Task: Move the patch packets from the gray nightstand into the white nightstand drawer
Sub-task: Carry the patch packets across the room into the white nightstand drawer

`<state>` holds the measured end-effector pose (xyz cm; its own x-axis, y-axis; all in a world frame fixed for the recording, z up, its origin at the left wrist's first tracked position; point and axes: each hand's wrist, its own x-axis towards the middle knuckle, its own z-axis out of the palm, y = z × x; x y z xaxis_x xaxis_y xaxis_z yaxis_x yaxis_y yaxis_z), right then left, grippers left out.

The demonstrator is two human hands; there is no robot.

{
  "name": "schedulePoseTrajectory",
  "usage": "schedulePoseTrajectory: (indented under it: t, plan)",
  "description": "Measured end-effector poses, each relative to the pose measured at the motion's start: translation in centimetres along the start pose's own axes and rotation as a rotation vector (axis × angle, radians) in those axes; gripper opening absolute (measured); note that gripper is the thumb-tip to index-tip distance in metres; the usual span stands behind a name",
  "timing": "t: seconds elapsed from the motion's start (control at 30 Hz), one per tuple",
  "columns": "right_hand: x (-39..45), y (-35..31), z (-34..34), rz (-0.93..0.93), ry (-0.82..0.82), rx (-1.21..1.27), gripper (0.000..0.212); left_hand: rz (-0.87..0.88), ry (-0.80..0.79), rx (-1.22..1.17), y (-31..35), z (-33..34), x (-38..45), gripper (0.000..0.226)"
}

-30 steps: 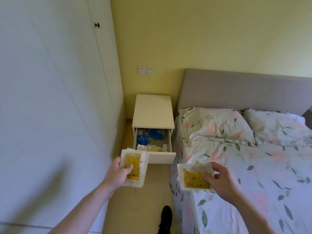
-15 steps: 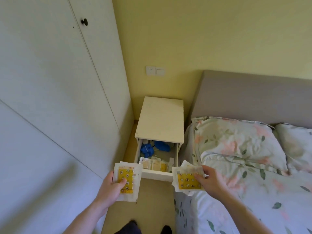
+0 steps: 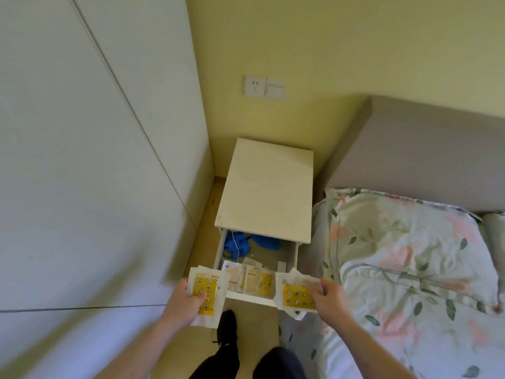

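The white nightstand (image 3: 266, 187) is standing with its drawer (image 3: 254, 295) pulled open toward 6 o'clock, while the left hand (image 3: 183, 300) is gripping one packet stack (image 3: 207, 294) at its 7 o'clock corner and the right hand (image 3: 329, 298) is pinching another packet bundle (image 3: 295, 295) at its 5 o'clock corner.

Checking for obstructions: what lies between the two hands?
In the head view, between left hand and right hand: the open drawer's front edge and packets inside.
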<state>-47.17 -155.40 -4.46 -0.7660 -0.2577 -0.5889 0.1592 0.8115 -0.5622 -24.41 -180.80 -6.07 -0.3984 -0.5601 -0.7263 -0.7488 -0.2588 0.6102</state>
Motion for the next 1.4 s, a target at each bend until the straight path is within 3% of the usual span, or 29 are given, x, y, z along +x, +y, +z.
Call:
schedulePoseTrajectory:
  t: [0.2, 0.6, 0.9, 1.13, 1.4]
  plan:
    - [8.9, 0.8, 4.8, 0.099, -0.077, -0.025, 0.019, -0.061, 0.015, -0.001, -0.2, 2.4, 8.0, 0.022]
    - [27.3, 7.5, 19.1, 0.075, -0.244, -0.229, 0.034, -0.027, 0.001, 0.095, -5.9, 6.4, 19.8, 0.02]
    - [29.7, 11.1, 22.7, 0.05, -0.354, -0.412, 0.049, 0.022, -0.014, 0.092, -6.4, 8.9, 22.0, 0.02]
    - [29.0, 10.0, 20.6, -0.005, -0.263, -0.563, 0.071, -0.013, -0.034, 0.049, -5.0, 8.9, 22.2, 0.024]
    - [30.1, 9.1, 22.1, -0.154, -0.464, -0.625, 0.087, -0.008, -0.02, 0.056, -5.6, 9.1, 23.2, 0.026]
